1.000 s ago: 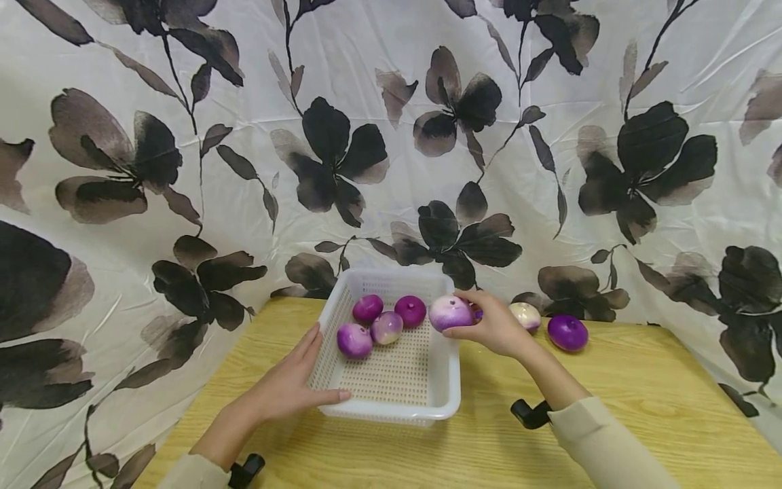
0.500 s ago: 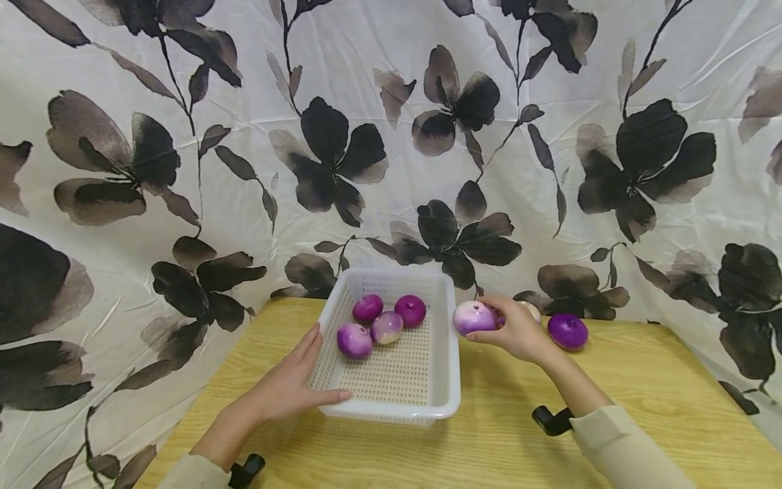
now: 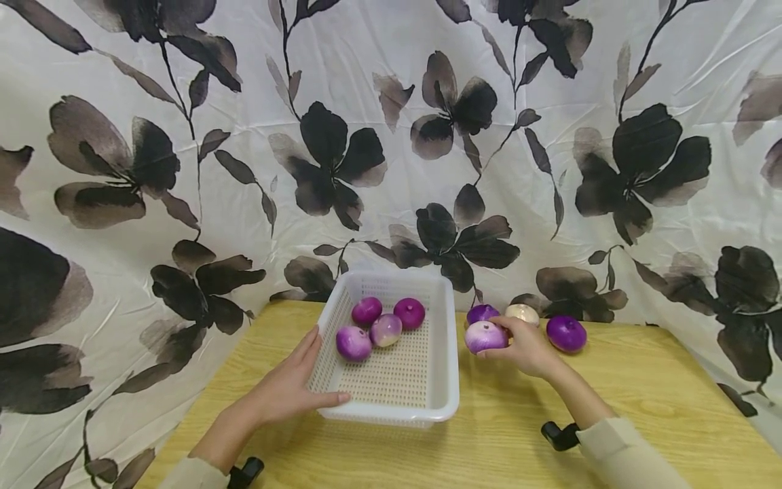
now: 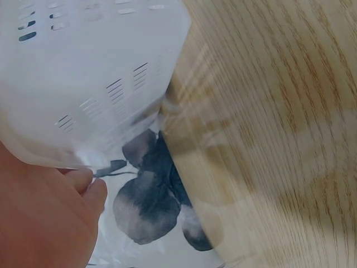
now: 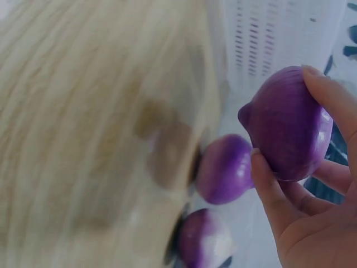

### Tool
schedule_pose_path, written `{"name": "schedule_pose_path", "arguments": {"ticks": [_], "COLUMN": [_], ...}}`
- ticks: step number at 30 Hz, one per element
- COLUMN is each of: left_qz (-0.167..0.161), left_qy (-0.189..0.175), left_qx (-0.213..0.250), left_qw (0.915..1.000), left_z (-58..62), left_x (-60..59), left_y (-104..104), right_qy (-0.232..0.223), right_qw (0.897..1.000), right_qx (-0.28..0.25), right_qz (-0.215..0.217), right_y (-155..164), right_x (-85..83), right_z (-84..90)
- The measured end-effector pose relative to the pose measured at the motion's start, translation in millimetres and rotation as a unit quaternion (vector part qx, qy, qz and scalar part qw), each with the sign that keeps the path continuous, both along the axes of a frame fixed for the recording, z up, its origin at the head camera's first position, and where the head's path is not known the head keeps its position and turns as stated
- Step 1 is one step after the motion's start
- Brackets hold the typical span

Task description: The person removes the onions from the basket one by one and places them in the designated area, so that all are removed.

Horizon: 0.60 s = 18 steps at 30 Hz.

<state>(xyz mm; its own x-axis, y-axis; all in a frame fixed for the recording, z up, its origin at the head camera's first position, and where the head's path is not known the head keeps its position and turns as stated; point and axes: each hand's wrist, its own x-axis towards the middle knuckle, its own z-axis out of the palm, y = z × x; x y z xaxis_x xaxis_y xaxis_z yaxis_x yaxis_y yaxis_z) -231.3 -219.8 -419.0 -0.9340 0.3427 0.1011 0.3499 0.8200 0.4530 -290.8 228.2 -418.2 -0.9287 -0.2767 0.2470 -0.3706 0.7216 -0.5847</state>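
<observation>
Onion (image 3: 485, 337) moved from basket (image 3: 391, 410) to table at 3 o'clock, right hand (image 3: 527, 348) gripping; left hand (image 3: 287, 387), fingers straight, steadies basket: unloading under way.

A staged recording corner: flowered cloth (image 3: 391, 136) hangs at 12 o'clock behind a wooden table (image 3: 641, 401).

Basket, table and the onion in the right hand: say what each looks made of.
Basket: white plastic, smooth, with moulded slots and a perforated floor.
Table: light wood or wood-look laminate, with visible grain; which one is unclear.
Onion held by the right hand: glossy purple-and-white skin with fine ribs; real or imitation cannot be told.
</observation>
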Motion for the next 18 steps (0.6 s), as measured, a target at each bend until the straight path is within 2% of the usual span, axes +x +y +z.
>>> {"name": "schedule_pose_path", "arguments": {"ticks": [3,8,16,18], "left_qz": [-0.001,-0.003,-0.002,-0.001], "left_qy": [-0.001,0.004,0.007,0.003], "left_qx": [-0.002,-0.006,-0.004,-0.005], "left_qw": [1.0000,1.0000,1.0000,1.0000], "left_z": [-0.9,-2.1,-1.0,-1.2], "left_x": [-0.6,-0.1,-1.4,-0.9], "left_y": [0,0,0,0], "right_qy": [-0.005,-0.012,-0.073,-0.089], "right_qw": [1.000,1.000,0.997,0.996], "right_qx": [0.006,0.006,0.002,0.004], "right_qz": [-0.008,0.006,0.022,0.013], "right_y": [3,6,6,7], "right_x": [-1.5,-2.6,-4.2,-4.7], "right_z": [-7.2,-18.8,-28.0,-31.0]}}
